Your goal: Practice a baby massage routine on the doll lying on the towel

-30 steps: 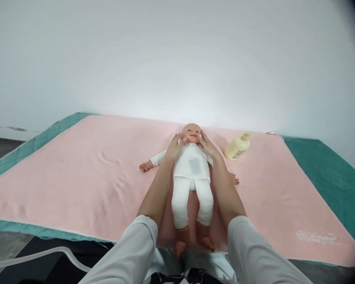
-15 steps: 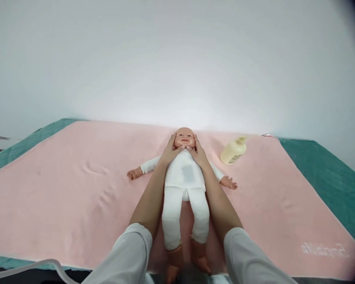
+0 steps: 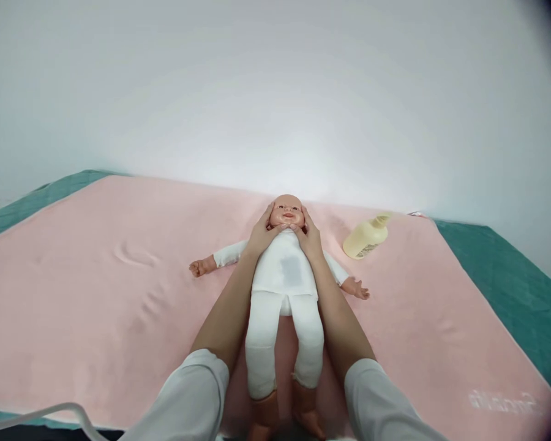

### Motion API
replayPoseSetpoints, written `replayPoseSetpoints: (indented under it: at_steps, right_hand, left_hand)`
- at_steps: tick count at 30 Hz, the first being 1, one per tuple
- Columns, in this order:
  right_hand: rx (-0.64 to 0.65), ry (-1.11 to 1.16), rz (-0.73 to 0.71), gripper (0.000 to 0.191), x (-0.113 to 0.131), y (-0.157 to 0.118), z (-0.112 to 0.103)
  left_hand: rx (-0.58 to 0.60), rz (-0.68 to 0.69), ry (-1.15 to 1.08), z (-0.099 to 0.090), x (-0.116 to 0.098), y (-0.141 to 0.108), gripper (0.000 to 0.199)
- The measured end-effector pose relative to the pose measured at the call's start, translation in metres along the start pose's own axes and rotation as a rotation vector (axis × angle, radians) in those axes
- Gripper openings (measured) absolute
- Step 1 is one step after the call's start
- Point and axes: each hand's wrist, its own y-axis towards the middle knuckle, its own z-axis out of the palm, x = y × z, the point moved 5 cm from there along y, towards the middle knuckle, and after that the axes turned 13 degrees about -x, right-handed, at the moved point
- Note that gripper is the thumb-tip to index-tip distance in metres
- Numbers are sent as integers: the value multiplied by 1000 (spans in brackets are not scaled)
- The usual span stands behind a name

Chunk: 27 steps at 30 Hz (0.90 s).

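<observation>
A baby doll (image 3: 284, 269) with a white cloth body lies on its back, its head away from me and its feet toward me. My left hand (image 3: 261, 235) cups the left side of its head, with the thumb under the chin. On the other side my right hand (image 3: 310, 235) cups the head in the same way, thumb by the chin. Both hands are closed around the head, and the fingertips behind it are partly hidden. The doll's arms stretch out to either side, beyond my forearms.
A pale yellow pump bottle (image 3: 366, 237) stands right of the doll's head. Under everything is a pink blanket (image 3: 96, 294) over a green cover (image 3: 509, 269). A white wall (image 3: 275, 92) rises behind. At the lower left runs a pale curved tube (image 3: 50, 410).
The view has tilted slightly, so the blanket and bottle sit a little differently in the picture. Both hands keep their place on the doll's head.
</observation>
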Motion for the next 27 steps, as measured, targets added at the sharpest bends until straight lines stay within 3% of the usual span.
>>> replayPoseSetpoints:
  at_steps: [9,16,22,27]
  right_hand:
    - [98,-8,-7,86,4,0,-4]
    - [160,-38,-13,84,1,2,-9]
    - [213,-35,-20,85,6,0,-10]
    - [137,-31,13,97,8,-3,-6]
  left_hand:
    - [97,61,146,-8,-9,-2,82]
    - [101,145,214,-9,-9,-2,74]
    - [109,88,161,-7,-10,-4,78]
    - [100,22,27,-1,-5,-4,95]
